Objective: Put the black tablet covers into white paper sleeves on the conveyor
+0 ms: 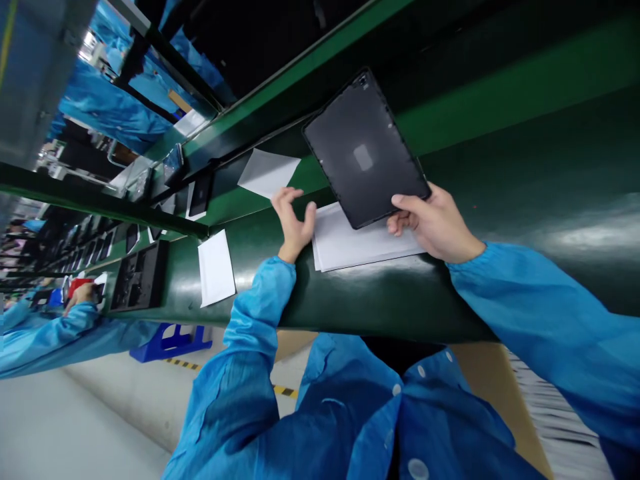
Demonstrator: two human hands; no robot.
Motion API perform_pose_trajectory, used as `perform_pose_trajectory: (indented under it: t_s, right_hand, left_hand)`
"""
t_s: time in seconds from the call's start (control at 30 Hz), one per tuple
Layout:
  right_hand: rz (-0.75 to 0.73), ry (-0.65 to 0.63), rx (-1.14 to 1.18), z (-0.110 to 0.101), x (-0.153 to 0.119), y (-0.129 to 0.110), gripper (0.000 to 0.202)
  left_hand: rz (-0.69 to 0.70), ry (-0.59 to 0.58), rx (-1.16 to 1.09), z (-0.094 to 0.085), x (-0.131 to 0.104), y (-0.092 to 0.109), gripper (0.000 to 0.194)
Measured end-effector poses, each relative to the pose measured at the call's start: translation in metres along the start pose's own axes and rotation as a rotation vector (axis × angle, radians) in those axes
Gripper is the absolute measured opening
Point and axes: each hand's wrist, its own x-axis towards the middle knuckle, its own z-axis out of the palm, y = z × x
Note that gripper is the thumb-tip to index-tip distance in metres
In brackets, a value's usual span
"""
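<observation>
My right hand (434,223) grips a dark tablet back cover (350,150) by its lower right corner, thumb on top. The cover is tilted above the bench, with a camera cutout at its top corner and a small pale rectangle near its middle. My left hand (295,223) is empty, thumb and fingers apart, just left of the cover and apart from it. Beneath the cover lies a stack of white sheets (370,250), partly hidden by it. Another white sheet (269,172) rests beyond my left hand.
A white sheet (217,268) lies farther left on the green bench (260,300). Past a green post (100,203) stands a black divided tray (140,277), and a co-worker's hand (85,293) is beside it. A dark tablet (201,195) lies on the conveyor. A blue stool (170,343) stands below.
</observation>
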Motion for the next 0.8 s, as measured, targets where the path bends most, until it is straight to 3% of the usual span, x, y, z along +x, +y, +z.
perform_pose_trajectory:
  t_s: [0.17, 0.27, 0.53, 0.8]
  right_hand:
    - [-0.028, 0.078, 0.007, -0.005, 0.004, -0.004, 0.035]
    - [-0.023, 0.077, -0.006, -0.006, 0.006, -0.002, 0.035]
    - [0.001, 0.085, -0.033, -0.01, 0.007, 0.001, 0.035]
    - [-0.023, 0.145, 0.009, -0.005, 0.009, -0.001, 0.034]
  left_hand:
    - [-0.31, -0.102, 0.224, -0.018, 0.048, -0.074, 0.026]
    - [-0.355, -0.135, 0.255, -0.021, 0.059, -0.094, 0.018]
    - [-0.249, -0.154, 0.198, -0.017, 0.06, -0.098, 0.004]
    - [-0.268, -0.107, 0.255, -0.009, 0.064, -0.088, 0.012]
